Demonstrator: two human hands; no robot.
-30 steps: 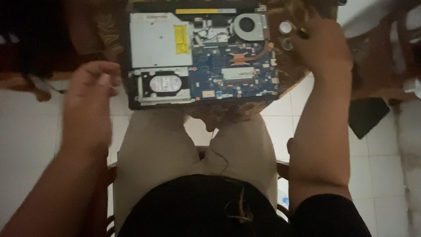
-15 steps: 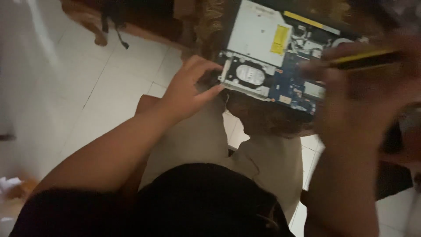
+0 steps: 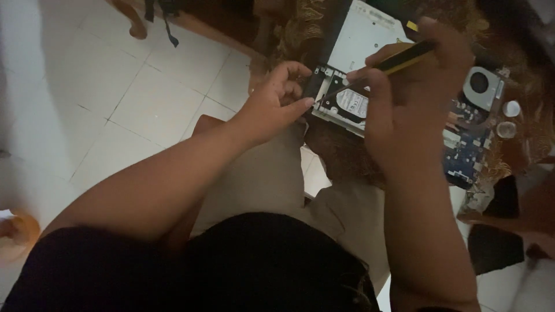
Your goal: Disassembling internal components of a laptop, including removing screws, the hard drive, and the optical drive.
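Observation:
An opened laptop (image 3: 474, 138) lies bottom-up on a low cloth-covered table, its blue circuit board, round fan (image 3: 481, 85), silver optical drive (image 3: 370, 32) and hard drive (image 3: 350, 104) exposed. My right hand (image 3: 413, 98) is shut on a yellow-and-black screwdriver (image 3: 399, 60), whose tip points down at the left corner of the hard drive bay. My left hand (image 3: 274, 104) rests against the laptop's left edge beside the hard drive, thumb and fingers curled on the casing.
My knees in beige trousers (image 3: 260, 179) are under the table edge. White floor tiles (image 3: 115, 98) spread to the left. Two small round caps (image 3: 509, 118) lie right of the fan. A dark object (image 3: 491, 248) sits on the floor at lower right.
The view has swung left and closer. My right hand brought the screwdriver down from the laptop's right side to the hard drive. My left hand stayed at the laptop's left edge.

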